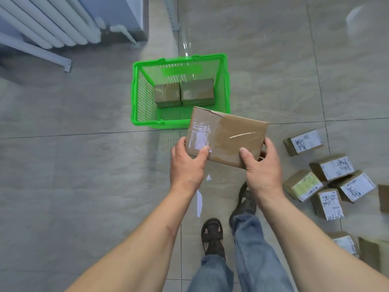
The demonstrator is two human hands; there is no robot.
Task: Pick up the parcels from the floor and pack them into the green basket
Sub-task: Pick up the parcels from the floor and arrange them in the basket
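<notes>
Parcel (pixel 227 137) flat, tilted, between both hands (pixel 186 165)

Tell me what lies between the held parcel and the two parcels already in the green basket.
In the head view, only bare basket bottom separates the held parcel from the two packed parcels.

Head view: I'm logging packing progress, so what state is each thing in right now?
Green basket: upright on the floor, holding two parcels.
Two parcels in basket: side by side against the far wall.
Flat parcel: held in the air, taped shut.
Left hand: grips the flat parcel's near left corner.
Right hand: grips its near right corner.
Parcels on floor: unpacked, loosely clustered at right.
</notes>
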